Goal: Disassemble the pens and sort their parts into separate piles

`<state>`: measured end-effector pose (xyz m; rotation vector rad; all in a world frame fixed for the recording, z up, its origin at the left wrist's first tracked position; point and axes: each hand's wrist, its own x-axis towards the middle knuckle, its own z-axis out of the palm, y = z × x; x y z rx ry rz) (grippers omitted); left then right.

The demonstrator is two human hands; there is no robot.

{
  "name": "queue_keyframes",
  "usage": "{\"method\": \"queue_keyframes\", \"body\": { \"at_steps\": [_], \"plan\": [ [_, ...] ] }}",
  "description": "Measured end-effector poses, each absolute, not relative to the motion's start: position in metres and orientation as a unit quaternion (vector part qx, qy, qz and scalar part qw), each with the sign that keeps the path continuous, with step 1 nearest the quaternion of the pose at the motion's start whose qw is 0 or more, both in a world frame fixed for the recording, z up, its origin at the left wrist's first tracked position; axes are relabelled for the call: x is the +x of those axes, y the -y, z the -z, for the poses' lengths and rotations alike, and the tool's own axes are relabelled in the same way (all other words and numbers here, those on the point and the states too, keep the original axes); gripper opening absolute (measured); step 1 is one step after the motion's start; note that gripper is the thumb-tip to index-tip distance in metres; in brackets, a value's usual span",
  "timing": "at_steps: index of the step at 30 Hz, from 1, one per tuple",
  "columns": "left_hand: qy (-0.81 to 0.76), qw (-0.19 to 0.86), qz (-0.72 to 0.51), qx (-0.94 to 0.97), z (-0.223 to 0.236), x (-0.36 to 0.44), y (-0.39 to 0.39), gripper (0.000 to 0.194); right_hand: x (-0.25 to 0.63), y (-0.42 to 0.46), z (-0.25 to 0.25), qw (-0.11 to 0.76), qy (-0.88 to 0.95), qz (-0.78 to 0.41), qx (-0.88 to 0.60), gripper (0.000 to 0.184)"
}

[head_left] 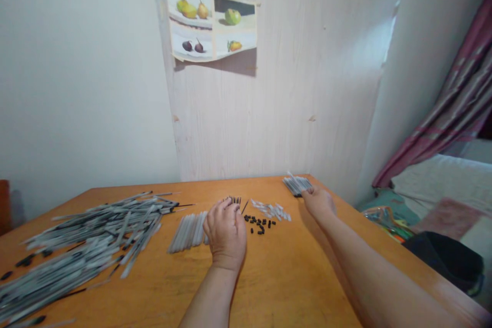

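My left hand (pixel 226 233) lies back-up at the table's middle, fingers bent down and close together. Its fingertips are hidden, so what they grip cannot be made out. Thin dark sticks (pixel 235 200) poke out just beyond it, and a row of translucent white tubes (pixel 188 232) lies against its left side. Farther off, my right hand (pixel 319 203) pinches at the right end of a row of slim pen-like sticks (pixel 296 185) with dark ends. Between the hands are small black pieces (pixel 262 221) and short whitish pieces (pixel 272 209).
Large loose piles of grey-white pen-like sticks (pixel 103 230) cover the left of the orange table (pixel 292 282). A wall stands behind, with a fruit picture sheet (pixel 212 23) on it. Beyond the right edge are a black bag-like container (pixel 444 256) and a pink curtain (pixel 438 107).
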<state>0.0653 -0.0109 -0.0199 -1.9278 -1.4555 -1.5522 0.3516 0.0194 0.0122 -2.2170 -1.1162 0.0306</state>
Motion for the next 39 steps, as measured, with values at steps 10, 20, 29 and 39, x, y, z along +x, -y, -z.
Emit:
{"method": "queue_keyframes", "body": {
  "at_steps": [10,20,29,39],
  "plan": [
    [0.509,0.13,0.522,-0.672,0.024,0.065,0.009,0.018,0.335,-0.045,0.012,0.275,0.458,-0.021,-0.845,0.032],
    [0.512,0.128,0.515,-0.676,0.025,0.066,0.011,0.017,0.331,-0.071,0.016,0.205,0.458,0.011,-0.865,0.034],
    [0.511,0.132,0.508,-0.68,0.024,0.066,0.009,0.017,0.331,-0.082,0.02,0.184,0.46,0.014,-0.868,0.035],
    [0.495,0.122,0.516,-0.689,0.024,0.066,0.009,0.016,0.337,-0.085,0.027,0.172,0.463,0.012,-0.87,0.035]
  ]
}}
